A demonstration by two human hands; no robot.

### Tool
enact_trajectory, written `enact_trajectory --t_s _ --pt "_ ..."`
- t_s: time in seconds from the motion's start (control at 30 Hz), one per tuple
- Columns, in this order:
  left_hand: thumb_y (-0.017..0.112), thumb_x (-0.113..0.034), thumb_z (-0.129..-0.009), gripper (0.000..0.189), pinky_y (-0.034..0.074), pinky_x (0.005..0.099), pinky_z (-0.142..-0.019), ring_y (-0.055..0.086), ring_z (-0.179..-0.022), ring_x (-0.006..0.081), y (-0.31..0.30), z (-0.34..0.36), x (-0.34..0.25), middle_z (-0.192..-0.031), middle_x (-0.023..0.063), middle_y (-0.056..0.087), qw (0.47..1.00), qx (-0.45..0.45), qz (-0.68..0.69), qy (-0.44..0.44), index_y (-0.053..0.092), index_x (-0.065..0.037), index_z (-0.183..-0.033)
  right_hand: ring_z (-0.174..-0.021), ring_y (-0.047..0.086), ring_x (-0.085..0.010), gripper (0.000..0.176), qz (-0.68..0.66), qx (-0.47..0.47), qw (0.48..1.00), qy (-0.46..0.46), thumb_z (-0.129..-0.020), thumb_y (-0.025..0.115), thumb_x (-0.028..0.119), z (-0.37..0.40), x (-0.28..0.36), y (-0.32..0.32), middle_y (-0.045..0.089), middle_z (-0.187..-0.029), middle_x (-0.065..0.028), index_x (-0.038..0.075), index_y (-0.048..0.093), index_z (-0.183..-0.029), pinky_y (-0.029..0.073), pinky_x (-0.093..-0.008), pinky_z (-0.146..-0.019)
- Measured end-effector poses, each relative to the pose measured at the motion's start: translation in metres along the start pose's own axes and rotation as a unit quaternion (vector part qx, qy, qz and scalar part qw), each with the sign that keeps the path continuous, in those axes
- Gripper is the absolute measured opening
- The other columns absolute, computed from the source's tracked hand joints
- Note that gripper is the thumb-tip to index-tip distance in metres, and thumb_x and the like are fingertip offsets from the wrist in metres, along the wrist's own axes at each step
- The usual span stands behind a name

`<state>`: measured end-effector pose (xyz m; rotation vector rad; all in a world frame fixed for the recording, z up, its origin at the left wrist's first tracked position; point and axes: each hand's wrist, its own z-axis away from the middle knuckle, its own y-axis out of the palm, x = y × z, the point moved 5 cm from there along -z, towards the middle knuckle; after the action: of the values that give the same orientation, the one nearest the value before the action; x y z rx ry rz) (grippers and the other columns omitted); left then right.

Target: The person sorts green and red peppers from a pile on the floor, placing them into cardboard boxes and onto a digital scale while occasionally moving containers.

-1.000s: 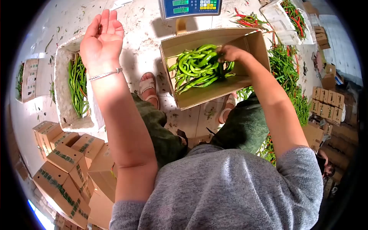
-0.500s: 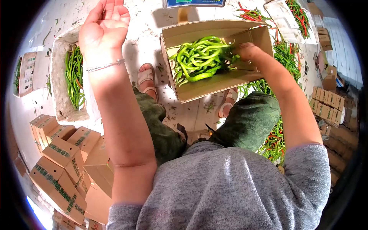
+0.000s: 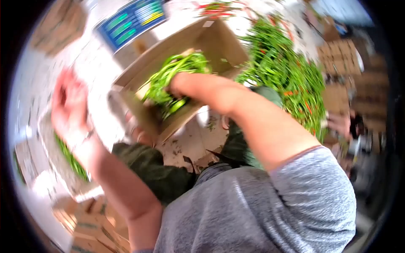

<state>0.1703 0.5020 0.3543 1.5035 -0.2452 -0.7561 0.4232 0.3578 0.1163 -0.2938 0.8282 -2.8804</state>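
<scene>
Long green chili peppers (image 3: 185, 63) lie in a heap inside an open cardboard box (image 3: 230, 46), which stands in front of me at a slant. My right hand (image 3: 179, 84) reaches into the box and touches the heap; its fingers are hidden among the peppers, so I cannot see whether it grips any. Off to the left, my left hand (image 3: 71, 99) is held up in the air, palm upward, with loosely bent, blurred fingers and nothing visible in it. Below it sits a pale foam crate (image 3: 50, 139) with more green peppers.
A scale display (image 3: 130, 23) stands behind the box. To the right spreads a large pile of green and red peppers (image 3: 287, 80). Closed cartons (image 3: 95, 227) are stacked at lower left, another carton (image 3: 59, 27) stands at upper left, and more boxes (image 3: 339, 57) line the right.
My view has turned, so the box appears further left and more slanted. My right hand has moved from the box's right end onto the peppers. My left hand now appears lower and further left.
</scene>
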Motion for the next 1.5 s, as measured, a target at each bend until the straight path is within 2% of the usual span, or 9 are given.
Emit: enact_trajectory --t_s 0.17,0.47,0.6,0.77,0.97,1.07,1.13,1.3,1.5 --pt "0.047 0.000 -0.086 0.046 0.035 0.0372 -0.091 0.043 -0.119 0.0248 -0.019 -0.025 0.001 -0.132 0.0160 0.044 0.995 -0.097 -0.027 0.013 0.037 0.003 -0.130 -0.094 0.059 -0.0280 0.028 -0.047 -0.191 0.980 0.011 -0.072 0.063 0.026 0.096 0.013 -0.085 0.063 -0.101 -0.0072 0.013 0.065 -0.096 0.047 -0.0429 -0.074" --pt "0.050 0.002 -0.085 0.050 0.030 0.0414 -0.100 0.039 -0.123 0.0281 -0.025 -0.047 0.022 -0.137 0.0145 0.038 0.985 -0.110 -0.133 -0.016 0.033 0.005 -0.131 -0.105 0.052 -0.0291 0.035 -0.212 -0.772 0.596 0.062 -0.081 0.059 0.017 0.392 0.007 0.039 0.053 -0.116 -0.0121 0.011 0.052 -0.114 0.042 -0.0380 -0.086" --pt "0.049 -0.001 -0.085 0.050 0.030 0.0436 -0.097 0.036 -0.125 0.0308 -0.001 -0.041 0.049 -0.139 0.0154 0.035 0.978 -0.090 -0.188 0.013 0.032 0.006 -0.132 -0.108 0.049 -0.0336 0.042 -0.375 -0.631 0.625 0.264 -0.079 0.062 0.019 0.395 -0.010 0.170 0.049 -0.121 -0.0153 0.009 0.049 -0.118 0.041 -0.0374 -0.090" --pt "0.051 -0.007 -0.084 0.046 0.029 0.0446 -0.094 0.033 -0.125 0.0344 0.052 -0.015 0.102 -0.138 0.0175 0.036 0.966 -0.025 -0.238 0.095 0.039 0.007 -0.126 -0.117 0.045 -0.0282 0.047 -0.679 -0.290 0.668 0.089 -0.091 0.043 0.037 0.338 0.035 0.323 0.047 -0.128 -0.0150 0.009 0.044 -0.128 0.036 -0.0355 -0.095" --pt "0.051 -0.007 -0.083 0.043 0.031 0.0407 -0.087 0.041 -0.106 0.0270 0.069 -0.002 0.158 -0.136 0.0162 0.038 0.973 0.109 -0.203 0.011 0.043 0.007 -0.123 -0.115 0.042 -0.0166 0.046 -0.901 -0.021 0.431 0.053 -0.095 0.036 0.030 0.363 0.097 0.400 0.045 -0.131 -0.0083 0.005 0.039 -0.133 0.034 -0.0338 -0.097" --pt "0.048 -0.011 -0.088 0.043 0.035 0.0379 -0.086 0.043 -0.104 0.0240 0.091 0.028 0.216 -0.134 0.0169 0.040 0.927 0.256 -0.199 -0.191 0.040 0.004 -0.127 -0.095 0.055 -0.0263 0.031 -0.496 -0.275 0.820 -0.074 -0.086 0.047 0.019 0.311 0.104 0.512 0.058 -0.107 -0.0128 0.005 0.056 -0.112 0.044 -0.0364 -0.081" --pt "0.044 -0.013 -0.092 0.042 0.038 0.0375 -0.087 0.045 -0.113 0.0260 0.126 0.067 0.283 -0.132 0.0185 0.042 0.928 0.235 -0.232 -0.174 0.037 0.003 -0.129 -0.085 0.057 -0.0245 0.026 -0.593 0.052 0.777 0.206 -0.080 0.053 0.029 0.331 0.092 0.542 0.062 -0.089 -0.0098 0.008 0.064 -0.090 0.045 -0.0370 -0.074" --pt "0.048 -0.012 -0.090 0.037 0.044 0.0290 -0.080 0.055 -0.103 0.0262 0.197 0.117 0.425 -0.121 0.0179 0.052 0.895 0.131 -0.397 -0.154 0.045 0.001 -0.125 -0.085 0.058 -0.0217 0.035 -0.849 -0.182 0.316 0.383 -0.076 0.066 0.025 0.338 0.067 0.667 0.063 -0.094 -0.0136 0.002 0.061 -0.103 0.045 -0.0317 -0.079" --pt "0.050 -0.008 -0.089 0.028 0.046 0.0248 -0.071 0.061 -0.090 0.0215 0.202 0.135 0.539 -0.106 0.0145 0.061 0.827 0.196 -0.493 -0.187 0.050 0.000 -0.116 -0.066 0.051 -0.0183 0.023 -0.746 -0.258 0.466 0.400 -0.077 0.065 0.023 0.323 0.010 0.668 0.059 -0.074 -0.0090 0.002 0.061 -0.087 0.044 -0.0344 -0.065"
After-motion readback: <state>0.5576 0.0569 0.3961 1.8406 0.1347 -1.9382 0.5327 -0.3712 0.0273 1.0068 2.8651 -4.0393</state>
